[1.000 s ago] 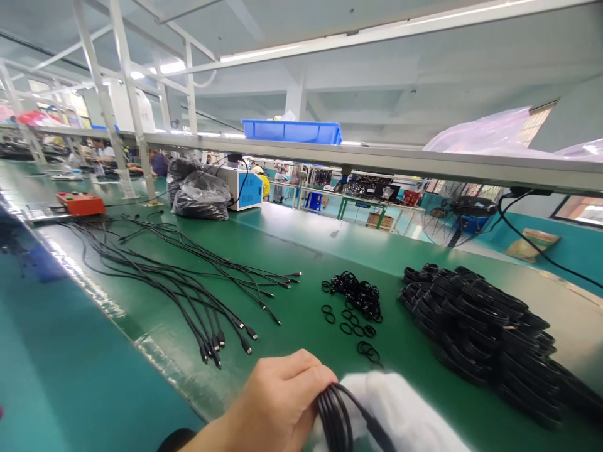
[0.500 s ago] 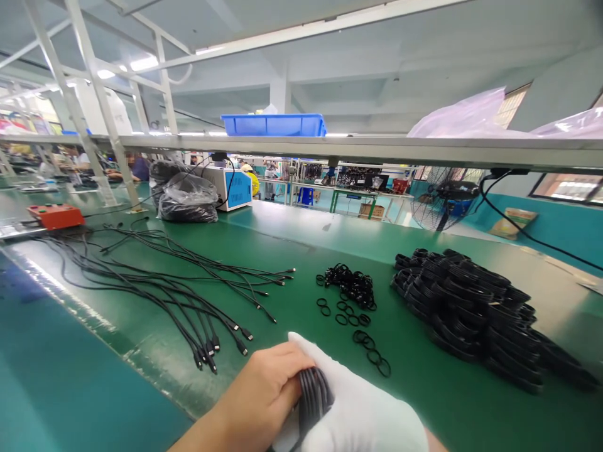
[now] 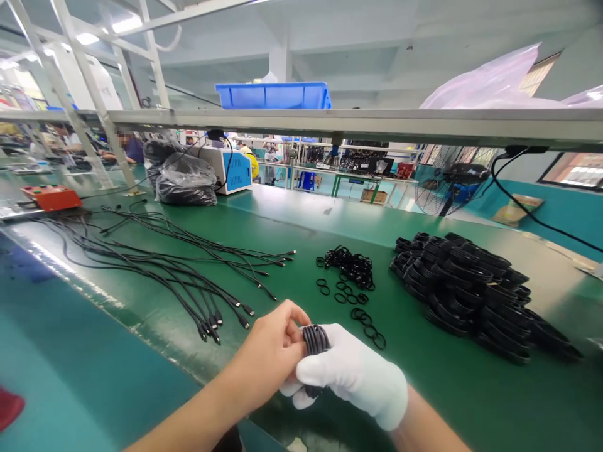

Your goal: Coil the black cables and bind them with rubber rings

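Note:
A coiled black cable (image 3: pixel 315 339) is held upright over the green bench near its front edge. My right hand (image 3: pixel 351 370), in a white glove, wraps around the coil with the thumb across its near side. My bare left hand (image 3: pixel 277 342) pinches the coil's left side, its fingertips partly hidden behind it. Just beyond my hands lie loose black rings (image 3: pixel 367 326), with a heap of similar rings (image 3: pixel 351 266) farther back. On the left, several straight black cables (image 3: pixel 188 276) spread across the bench, their plugs toward me.
A large pile of coiled black cables (image 3: pixel 466 289) covers the bench's right side. Bagged dark items (image 3: pixel 186 179) and a blue-white machine (image 3: pixel 233 169) stand at the back left, an orange control box (image 3: pixel 53 197) at far left. A shelf (image 3: pixel 377 122) carrying a blue bin (image 3: pixel 273 95) crosses above.
The view has tilted down, so the bench sits higher in the picture. Both hands show more fully, with the coil more upright between them and the left fingers more curled.

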{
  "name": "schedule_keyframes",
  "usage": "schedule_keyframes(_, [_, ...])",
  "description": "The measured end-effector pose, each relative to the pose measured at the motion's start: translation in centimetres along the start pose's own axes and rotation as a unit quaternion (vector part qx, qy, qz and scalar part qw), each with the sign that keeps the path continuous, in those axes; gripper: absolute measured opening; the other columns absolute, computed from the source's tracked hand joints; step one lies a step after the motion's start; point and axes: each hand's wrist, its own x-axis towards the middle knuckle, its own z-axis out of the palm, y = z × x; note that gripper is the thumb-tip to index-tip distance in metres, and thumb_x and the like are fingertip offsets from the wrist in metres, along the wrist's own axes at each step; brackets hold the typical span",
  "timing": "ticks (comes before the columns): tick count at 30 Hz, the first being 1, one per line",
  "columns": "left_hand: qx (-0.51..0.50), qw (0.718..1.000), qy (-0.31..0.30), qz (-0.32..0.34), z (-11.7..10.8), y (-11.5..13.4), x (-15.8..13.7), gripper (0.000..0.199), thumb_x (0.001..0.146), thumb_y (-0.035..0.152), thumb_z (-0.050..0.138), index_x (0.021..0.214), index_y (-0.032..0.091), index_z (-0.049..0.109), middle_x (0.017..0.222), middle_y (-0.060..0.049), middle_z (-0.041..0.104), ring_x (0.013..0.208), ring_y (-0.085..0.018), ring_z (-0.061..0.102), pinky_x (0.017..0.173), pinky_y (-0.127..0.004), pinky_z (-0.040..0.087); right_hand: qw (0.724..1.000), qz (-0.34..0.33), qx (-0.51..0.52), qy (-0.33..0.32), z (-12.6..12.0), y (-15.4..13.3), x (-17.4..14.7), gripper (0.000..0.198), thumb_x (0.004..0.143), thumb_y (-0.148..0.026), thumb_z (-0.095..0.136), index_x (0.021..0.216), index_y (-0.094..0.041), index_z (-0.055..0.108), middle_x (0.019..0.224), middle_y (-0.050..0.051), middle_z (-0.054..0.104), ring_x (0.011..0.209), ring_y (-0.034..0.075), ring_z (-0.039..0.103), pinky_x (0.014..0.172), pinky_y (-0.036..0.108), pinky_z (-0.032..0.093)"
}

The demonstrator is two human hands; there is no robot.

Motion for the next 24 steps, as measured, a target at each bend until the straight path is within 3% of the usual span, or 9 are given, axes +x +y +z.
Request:
schedule_keyframes(5, [0.145, 0.989, 0.014, 0.006, 0.3, -0.5, 1.0, 0.009, 0.07, 0.017, 0.053, 0.078, 0.022, 0.05, 0.057, 0.006, 0.052, 0.051, -0.011, 0.046, 0.045, -0.02, 0.031, 0.999, 0.031, 0.004, 0.006, 0.5, 0.4, 0.4, 0.036, 0.056, -0.027, 0.073, 0.084, -0.007, 0.064, 0.068, 0.009, 0.066, 0.057, 0.016, 0.063, 0.061, 0.031, 0.052])
schedule_keyframes(10, [0.24, 0.97, 0.023, 0.019, -0.2, 0.5, 1.0, 0.01, 0.069, 0.015, 0.053, 0.075, 0.022, 0.053, 0.062, 0.004, 0.052, 0.054, -0.013, 0.046, 0.047, -0.021, 0.029, 0.998, 0.058, 0.01, 0.001, 0.4, 0.8, 0.8, 0.026, 0.055, -0.022, 0.07, 0.076, -0.008, 0.062, 0.059, 0.005, 0.063, 0.048, 0.014, 0.061, 0.049, 0.024, 0.05])
schedule_keyframes(14, [0.17, 0.978, 0.029, 0.117, -0.4, -0.2, 0.3, 0.019, 0.071, 0.008, 0.049, 0.078, 0.022, 0.06, 0.078, 0.002, 0.056, 0.061, -0.011, 0.051, 0.055, -0.021, 0.039, 0.997, 0.067, 0.035, -0.013, 0.4, 0.7, 0.9, 0.029, 0.05, -0.023, 0.073, 0.072, -0.007, 0.064, 0.06, 0.005, 0.063, 0.05, 0.015, 0.062, 0.049, 0.025, 0.052])
schedule_keyframes(18, [0.144, 0.965, 0.096, 0.196, 0.2, -2.5, -0.1, 0.031, 0.072, 0.001, 0.043, 0.08, 0.02, 0.066, 0.072, 0.001, 0.056, 0.065, -0.011, 0.056, 0.06, -0.02, 0.042, 0.996, 0.08, -0.022, 0.012, 0.9, 0.8, 1.0, 0.015, 0.051, -0.016, 0.07, 0.061, -0.008, 0.063, 0.056, 0.003, 0.062, 0.047, 0.012, 0.06, 0.046, 0.019, 0.049])
schedule_keyframes(21, [0.122, 0.96, 0.14, 0.211, 0.7, -3.7, -0.1, 0.031, 0.075, 0.003, 0.044, 0.079, 0.02, 0.069, 0.069, 0.001, 0.057, 0.062, -0.011, 0.057, 0.057, -0.02, 0.043, 0.996, 0.074, -0.031, 0.028, 1.3, 1.1, 1.2, 0.015, 0.05, -0.015, 0.071, 0.059, -0.009, 0.06, 0.053, 0.002, 0.059, 0.046, 0.012, 0.06, 0.043, 0.018, 0.048])
schedule_keyframes(24, [0.103, 0.967, 0.136, 0.191, 0.6, -3.7, 0.3, 0.029, 0.074, 0.003, 0.046, 0.076, 0.02, 0.069, 0.067, 0.001, 0.058, 0.061, -0.012, 0.057, 0.057, -0.021, 0.043, 0.997, 0.07, -0.015, 0.034, 1.5, 1.3, 1.5, 0.013, 0.051, -0.016, 0.066, 0.06, -0.008, 0.06, 0.051, 0.002, 0.058, 0.041, 0.011, 0.056, 0.04, 0.019, 0.047])
